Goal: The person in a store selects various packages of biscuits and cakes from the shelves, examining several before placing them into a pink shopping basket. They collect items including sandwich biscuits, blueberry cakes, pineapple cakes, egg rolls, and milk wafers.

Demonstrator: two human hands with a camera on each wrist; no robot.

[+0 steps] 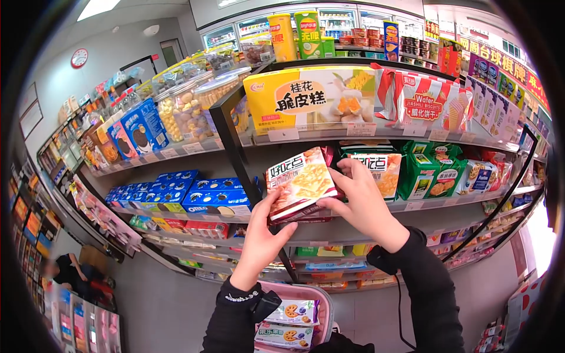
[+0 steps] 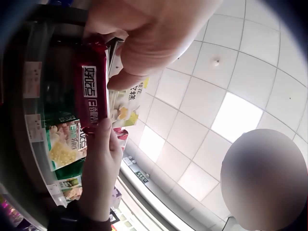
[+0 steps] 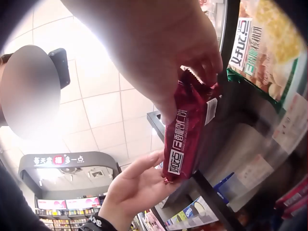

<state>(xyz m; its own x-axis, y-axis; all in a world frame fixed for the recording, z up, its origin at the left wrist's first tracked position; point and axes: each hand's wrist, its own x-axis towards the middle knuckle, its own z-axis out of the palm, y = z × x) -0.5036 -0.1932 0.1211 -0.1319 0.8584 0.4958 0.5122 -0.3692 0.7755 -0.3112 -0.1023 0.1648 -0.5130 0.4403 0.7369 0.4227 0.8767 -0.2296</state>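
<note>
"Holding what?"
"That flat maroon-and-white plastic biscuit packet (image 1: 306,182), below the yellow cardboard cake box (image 1: 318,100)."
"Nearer which hand?"
"Neither: bare left hand (image 1: 262,241) and right hand (image 1: 365,206) both grip it, long axis between them."

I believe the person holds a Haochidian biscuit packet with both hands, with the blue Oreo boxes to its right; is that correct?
Not quite: as the head view shows, the blue Oreo boxes are to the left of the Haochidian biscuit packet; the rest stands.
</note>
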